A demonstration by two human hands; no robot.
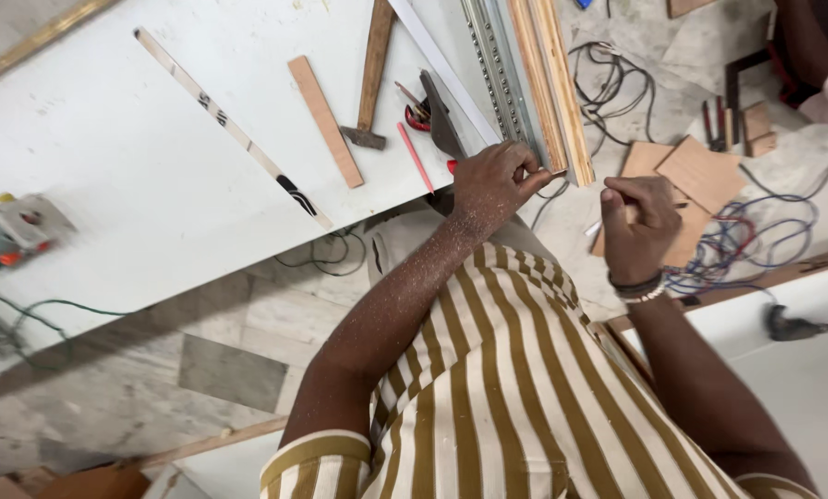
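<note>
From the head view, a white worktable (127, 157) filled the area to the left of both hands, above a grey marble floor (229, 342) strewn with offcuts. Left of the left hand lay a hammer (370, 79), a short wooden strip (325, 120), a long patterned strip (234, 129), a red pencil (416, 157) and a dark square (440, 118). Far to the left sat a green power tool (7, 236). Beyond the right hand, plywood pieces (700, 171) lay on the floor among tangled cables (737, 240), and a dark tool (792, 325) rested on a white board lower right.

The wooden batten (552, 83) was pale, long and narrow, lying at the table's right edge just beside a perforated metal rail (492, 65) and a white strip (441, 65). Its near end stuck out between the two hands.

The left hand (492, 185), dusted with sawdust, was curled, its fingertips pinching the near end of the batten. The right hand (637, 226), with bands at the wrist, was clenched just right of that end, gripping a small pale thing (596, 227) that showed at its left side; I could not tell what it was. The striped shirt (497, 388) filled the space below.
</note>
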